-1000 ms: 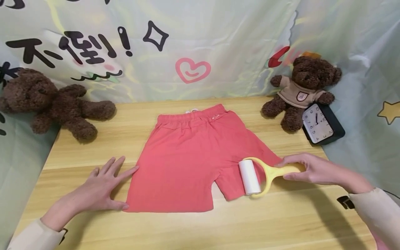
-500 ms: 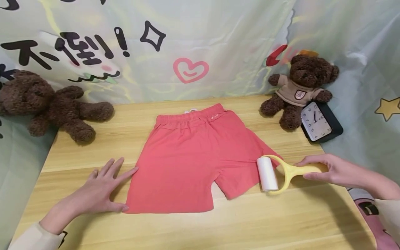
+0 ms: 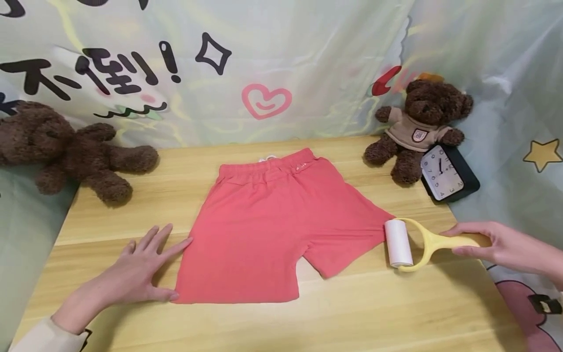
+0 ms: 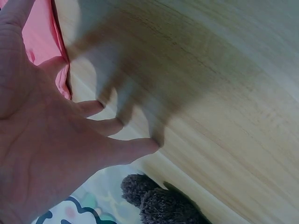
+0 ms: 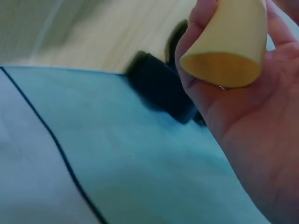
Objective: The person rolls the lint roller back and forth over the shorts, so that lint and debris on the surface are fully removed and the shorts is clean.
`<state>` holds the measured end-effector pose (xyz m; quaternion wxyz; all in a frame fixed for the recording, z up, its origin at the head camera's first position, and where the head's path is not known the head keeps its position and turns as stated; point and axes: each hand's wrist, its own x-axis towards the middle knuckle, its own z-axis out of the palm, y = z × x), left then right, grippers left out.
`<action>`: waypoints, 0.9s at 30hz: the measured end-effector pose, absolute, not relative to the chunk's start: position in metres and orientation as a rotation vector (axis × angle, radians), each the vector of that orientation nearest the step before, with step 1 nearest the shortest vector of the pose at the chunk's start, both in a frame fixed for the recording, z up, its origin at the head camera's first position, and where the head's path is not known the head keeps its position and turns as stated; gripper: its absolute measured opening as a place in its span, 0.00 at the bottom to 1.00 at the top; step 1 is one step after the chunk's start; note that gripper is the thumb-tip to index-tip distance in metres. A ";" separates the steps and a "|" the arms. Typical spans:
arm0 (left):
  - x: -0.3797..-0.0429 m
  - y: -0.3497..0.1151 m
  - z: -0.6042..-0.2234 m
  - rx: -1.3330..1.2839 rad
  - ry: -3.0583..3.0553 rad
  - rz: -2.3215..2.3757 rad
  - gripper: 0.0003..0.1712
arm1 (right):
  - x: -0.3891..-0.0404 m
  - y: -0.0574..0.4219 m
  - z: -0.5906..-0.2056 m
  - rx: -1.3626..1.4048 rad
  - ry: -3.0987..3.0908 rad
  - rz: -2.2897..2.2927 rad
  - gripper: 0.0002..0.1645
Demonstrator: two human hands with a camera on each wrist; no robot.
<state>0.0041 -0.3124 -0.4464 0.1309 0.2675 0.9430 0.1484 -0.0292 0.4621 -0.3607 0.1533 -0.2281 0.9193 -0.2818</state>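
Red shorts (image 3: 255, 234) lie spread on the wooden table, waistband toward the back, the right leg creased and drawn to a point. My left hand (image 3: 132, 274) rests at their left edge with fingers spread, thumb and index finger touching the cloth. My right hand (image 3: 506, 247) grips the yellow handle of a lint roller (image 3: 433, 242). Its white roll stands at the tip of the right leg, close against the cloth. In the right wrist view the hollow end of the lint roller's handle (image 5: 224, 67) shows within the curled fingers.
A brown teddy bear (image 3: 75, 149) lies at the back left. Another teddy bear (image 3: 418, 127) in a beige shirt sits at the back right, beside a black alarm clock (image 3: 448, 173). Printed cloth (image 3: 308, 58) hangs behind and along both sides of the wooden table (image 3: 246, 327).
My right hand has drawn the lint roller rightward, from on the right leg to its outer tip. That leg's hem has been pulled into folds. My left hand stays in place.
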 end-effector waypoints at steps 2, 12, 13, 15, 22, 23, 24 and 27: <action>0.004 -0.312 -0.447 0.779 2.739 0.428 0.66 | -0.025 0.467 -0.358 -0.582 2.697 -0.740 0.24; 0.005 -0.310 -0.449 0.780 2.761 0.404 0.68 | -0.017 0.463 -0.365 -0.223 2.975 -0.624 0.19; 0.004 -0.310 -0.449 0.784 2.764 0.403 0.68 | -0.017 0.460 -0.369 -0.219 2.983 -0.660 0.20; 0.003 -0.310 -0.448 0.794 2.769 0.399 0.68 | -0.017 0.453 -0.379 -0.242 2.986 -0.749 0.21; 0.003 -0.309 -0.448 0.805 2.771 0.406 0.68 | -0.018 0.415 -0.412 -0.232 2.903 -1.096 0.25; 0.003 -0.309 -0.448 0.802 2.770 0.405 0.68 | -0.018 0.409 -0.415 -0.219 2.891 -1.144 0.25; 0.004 -0.309 -0.448 0.797 2.767 0.403 0.68 | -0.019 0.403 -0.419 -0.210 2.876 -1.196 0.26; 0.005 -0.309 -0.447 0.782 2.760 0.401 0.68 | -0.021 0.387 -0.426 -0.161 2.806 -1.310 0.29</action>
